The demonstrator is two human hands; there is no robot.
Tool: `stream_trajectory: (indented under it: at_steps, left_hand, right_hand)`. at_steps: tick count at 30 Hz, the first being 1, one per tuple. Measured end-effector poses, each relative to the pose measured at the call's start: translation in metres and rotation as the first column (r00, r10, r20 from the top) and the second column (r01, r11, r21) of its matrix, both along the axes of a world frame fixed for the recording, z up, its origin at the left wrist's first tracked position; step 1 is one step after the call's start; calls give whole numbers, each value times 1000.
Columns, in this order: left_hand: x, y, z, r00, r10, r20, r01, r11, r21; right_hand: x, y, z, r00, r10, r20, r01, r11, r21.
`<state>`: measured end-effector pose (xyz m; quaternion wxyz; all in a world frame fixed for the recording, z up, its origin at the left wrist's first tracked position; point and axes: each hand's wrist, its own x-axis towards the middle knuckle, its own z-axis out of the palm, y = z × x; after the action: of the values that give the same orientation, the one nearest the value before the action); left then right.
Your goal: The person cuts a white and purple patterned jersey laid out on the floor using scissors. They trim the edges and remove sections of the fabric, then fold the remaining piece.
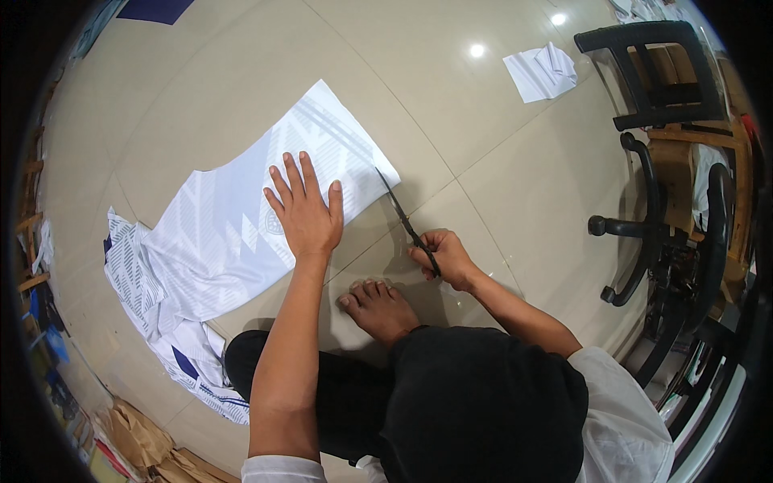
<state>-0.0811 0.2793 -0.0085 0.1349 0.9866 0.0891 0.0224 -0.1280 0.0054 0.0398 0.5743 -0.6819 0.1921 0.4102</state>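
A white and pale-blue patterned piece of fabric lies spread on the tiled floor in front of me. My left hand rests flat on it, fingers stretched out. In my right hand is a pair of black scissors, gripped by the handles. Their blades reach up and left to the fabric's right corner, the tip at its edge. Whether the blades have fabric between them, I cannot tell. At the lower left, the patterned cloth bunches into folds with dark blue patches.
My bare foot is on the floor below the scissors. A folded white cloth lies at the far right. Black chair parts and a wooden frame stand along the right. Brown paper is at the lower left, a dark blue piece at the top.
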Motion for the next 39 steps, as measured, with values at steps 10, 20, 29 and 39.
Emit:
stream_trajectory:
  at_steps: [10,20,29,39]
  left_hand:
    - [1,1,0,999,0,-39,0,1000,-1]
    - [0,0,1,1000,-2,-2,2,1000,-19]
    - [-1,1,-1,1000,-2,21,2,1000,-9]
    - [0,1,-2,999,-2,33,2,1000,-8]
  right_hand:
    - [-6,7,3,1000,-16,10,16,999,-29]
    - [6,16,1,997,-56,56,54,998,34]
    - [2,19,-2,996,-68,54,68,998,3]
    - [-5,24,-3,994,-107,31,106,994,17]
